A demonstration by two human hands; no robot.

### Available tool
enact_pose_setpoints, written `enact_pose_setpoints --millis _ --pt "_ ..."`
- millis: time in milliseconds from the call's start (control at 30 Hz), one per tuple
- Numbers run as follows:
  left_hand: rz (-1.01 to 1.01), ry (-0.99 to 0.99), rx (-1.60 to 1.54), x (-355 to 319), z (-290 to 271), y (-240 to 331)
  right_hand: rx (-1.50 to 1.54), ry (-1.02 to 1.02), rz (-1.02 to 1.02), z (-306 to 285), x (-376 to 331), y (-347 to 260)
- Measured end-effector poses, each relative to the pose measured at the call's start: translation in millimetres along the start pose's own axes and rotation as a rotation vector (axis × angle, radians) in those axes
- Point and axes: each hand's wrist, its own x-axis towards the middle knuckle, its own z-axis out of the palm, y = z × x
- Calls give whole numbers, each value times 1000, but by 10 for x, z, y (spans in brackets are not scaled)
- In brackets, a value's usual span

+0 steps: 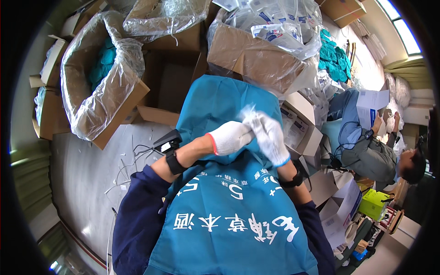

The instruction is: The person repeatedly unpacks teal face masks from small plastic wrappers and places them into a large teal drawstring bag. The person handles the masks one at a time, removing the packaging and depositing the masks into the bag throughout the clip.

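My left hand point(233, 138), in a white knit glove with a red cuff, and my right hand point(270, 137), in a white glove with a blue cuff, meet above my lap. Their fingers are closed together at a small crumpled piece of clear plastic point(248, 112), which sticks out beyond the fingertips. Most of what lies between the fingers is hidden. Beneath both hands spreads the teal apron point(229, 98) that I wear. A carton lined with clear film point(256, 55) stands just ahead, heaped with flat printed plastic packets point(282, 34).
At the left stands a film-lined carton point(117, 103) with teal cloth items point(104, 59) inside. An open brown carton point(158, 114) sits beside it. Another person point(371, 153) works at the right with a white box point(366, 107). Loose cables point(130, 158) trail across the floor at the left.
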Motion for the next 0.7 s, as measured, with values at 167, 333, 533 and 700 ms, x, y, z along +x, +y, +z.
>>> enact_pose_setpoints --millis 167,333,533,700 --pt "6 -211 28 -274 -198 418 -92 -456 92 -138 -76 -315" --pt "137 -328 106 -418 -475 735 315 -568 348 -209 -309 -667" --pt "206 -427 -25 -560 -670 916 144 -722 148 -344 -416 -962" --pt "170 -482 -89 -617 -800 913 105 -723 122 -444 -432 -1042"
